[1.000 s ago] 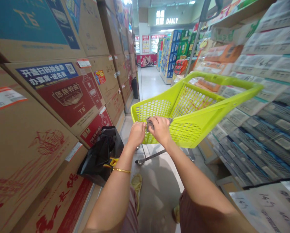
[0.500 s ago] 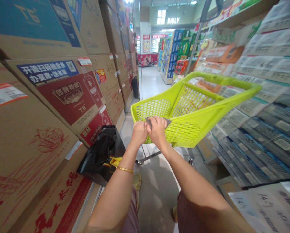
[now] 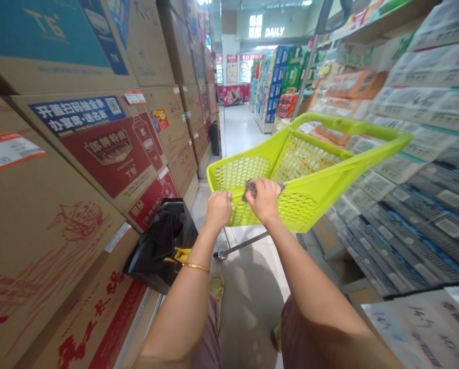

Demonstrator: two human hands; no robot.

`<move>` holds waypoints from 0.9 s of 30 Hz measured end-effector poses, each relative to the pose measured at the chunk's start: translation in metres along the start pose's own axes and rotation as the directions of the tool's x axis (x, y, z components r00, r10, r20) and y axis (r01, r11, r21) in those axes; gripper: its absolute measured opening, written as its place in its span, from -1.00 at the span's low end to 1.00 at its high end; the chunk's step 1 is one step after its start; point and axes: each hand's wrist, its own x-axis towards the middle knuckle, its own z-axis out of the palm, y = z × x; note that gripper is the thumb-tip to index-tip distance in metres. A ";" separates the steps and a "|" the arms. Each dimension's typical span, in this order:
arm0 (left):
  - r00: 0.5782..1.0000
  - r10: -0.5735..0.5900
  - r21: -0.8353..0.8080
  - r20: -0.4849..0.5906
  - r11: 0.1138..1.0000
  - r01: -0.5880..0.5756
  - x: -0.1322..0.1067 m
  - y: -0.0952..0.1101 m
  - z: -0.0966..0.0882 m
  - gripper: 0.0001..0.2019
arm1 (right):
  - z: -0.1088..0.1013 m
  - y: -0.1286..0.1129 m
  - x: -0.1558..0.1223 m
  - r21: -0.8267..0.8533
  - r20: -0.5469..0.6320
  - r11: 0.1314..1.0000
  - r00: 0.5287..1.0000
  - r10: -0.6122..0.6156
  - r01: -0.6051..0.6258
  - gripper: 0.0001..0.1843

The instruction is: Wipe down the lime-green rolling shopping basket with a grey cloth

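A lime-green shopping cart [image 3: 294, 212] with perforated plastic sides stands crosswise in front of me. My left hand [image 3: 218, 209] is closed around the rim at its near left corner. Farther right along the same rim, my right hand [image 3: 264, 197] presses a crumpled grey-brown cloth [image 3: 249, 190] against the edge. The cloth sticks out on both sides of my fingers. A gold bracelet [image 3: 196, 266] circles my left wrist.
Stacked cardboard boxes [image 3: 110, 154] line the left side. A black bag [image 3: 164, 246] with yellow parts sits low beside them. Piled packaged goods [image 3: 417, 123] rise on the right behind the cart. Tiled floor [image 3: 248, 123] runs back toward more displays.
My right hand has slid right along the cart's rim with the cloth, away from my left hand. The left hand stays gripping near the corner.
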 end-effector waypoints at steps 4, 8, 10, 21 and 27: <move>0.999 -0.046 0.033 -0.015 0.998 0.047 0.000 0.002 0.004 -0.69 | 0.001 0.003 0.000 0.006 -0.065 0.994 0.992 0.108 -0.107 -0.76; 0.997 -0.060 0.028 -0.048 0.998 0.062 0.000 0.006 0.010 -0.69 | 0.007 -0.015 -0.005 0.062 -0.057 0.990 0.990 0.126 -0.123 -0.76; 0.996 -0.060 0.010 -0.062 0.998 0.061 0.000 0.009 0.012 -0.70 | 0.009 -0.025 -0.007 0.095 -0.014 0.991 0.996 0.093 -0.092 -0.75; 0.996 -0.082 0.011 -0.025 0.997 0.082 0.001 0.006 0.008 -0.72 | 0.001 -0.018 -0.001 0.071 0.108 0.996 0.992 -0.059 0.052 -0.73; 0.996 -0.079 -0.023 -0.029 0.997 0.078 0.004 -0.003 0.008 -0.71 | -0.012 0.006 0.008 -0.029 0.086 0.999 0.996 0.019 -0.016 -0.75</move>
